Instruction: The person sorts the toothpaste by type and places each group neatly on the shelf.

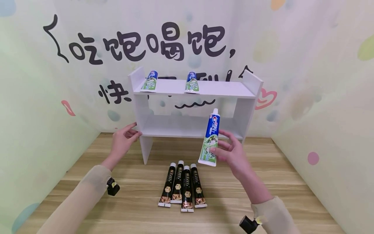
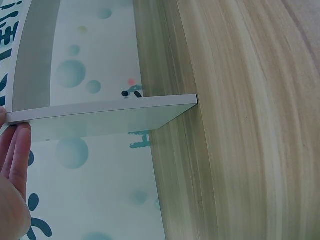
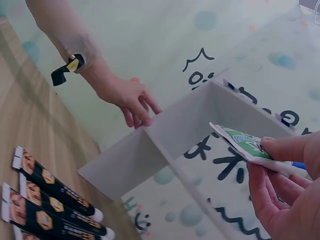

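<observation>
In the head view my right hand [image 1: 232, 154] pinches a blue, white and green toothpaste tube [image 1: 211, 139], cap upward, in front of the shelf's right half. The right wrist view shows the thumb on its green face and the fingers behind. My left hand [image 1: 124, 139] holds the left side panel of the white shelf [image 1: 191, 131]; in the left wrist view its fingers [image 2: 21, 155] press the panel's edge. On the shelf's top board lie two similar tubes, one at the left [image 1: 150, 81] and one near the middle [image 1: 192, 83].
Several black toothpaste tubes [image 1: 187, 191] lie side by side on the wooden table [image 1: 131, 208], caps toward the shelf. A printed cloth wall [image 1: 263, 48] stands behind the shelf, with further walls on both sides.
</observation>
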